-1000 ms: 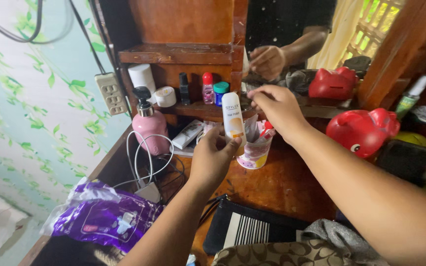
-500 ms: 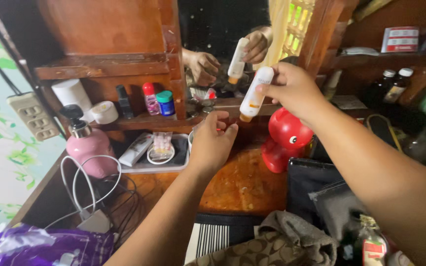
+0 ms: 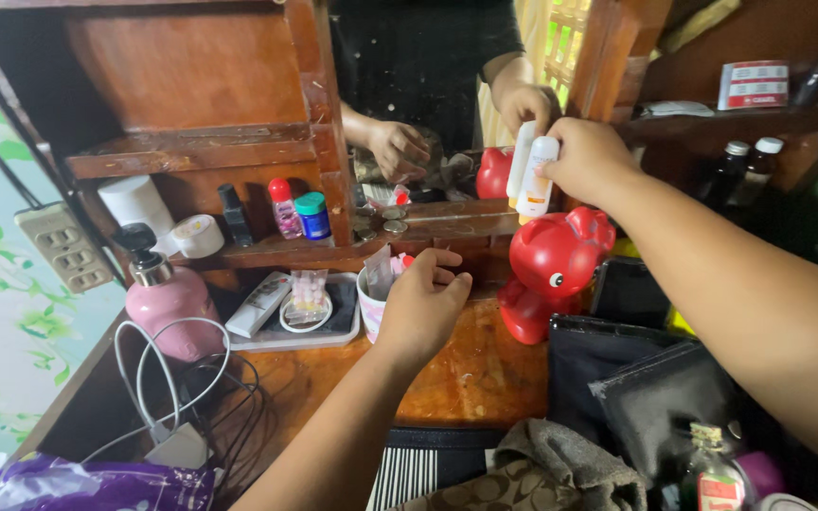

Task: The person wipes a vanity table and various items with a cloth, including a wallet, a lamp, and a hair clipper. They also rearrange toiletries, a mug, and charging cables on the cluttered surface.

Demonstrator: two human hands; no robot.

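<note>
White and slim, with an orange end pointing down, the bottle (image 3: pixel 534 185) sits upright in your right hand (image 3: pixel 587 159); your fingers (image 3: pixel 557 157) are wrapped around its upper part, and it is held right against the mirror (image 3: pixel 428 66), just above the narrow wooden ledge (image 3: pixel 447 224). Its reflection shows beside it in the glass. Just below your hand stands a red piggy bank (image 3: pixel 551 270) on the wooden surface (image 3: pixel 466 364).

Your left hand (image 3: pixel 425 301) hovers lower down, fingers loosely curled and holding nothing, over a small patterned cup (image 3: pixel 371 303) stuffed with sachets; whether the fingertips touch the cup's rim is hard to say from this angle. Left of the cup lies a dark tray (image 3: pixel 333 326) carrying a white tube and a small clear packet. Further left you have a pink pump bottle (image 3: pixel 165 293), white cables (image 3: pixel 158 364) and a power strip (image 3: pixel 63 248) on the wall. On the shelf (image 3: pixel 267 251) above the tray stand a roll of tape, a small red-capped bottle and a blue-lidded jar. Nearest you lie a striped pouch (image 3: pixel 423 468) and a grey cloth (image 3: pixel 560 459).
</note>
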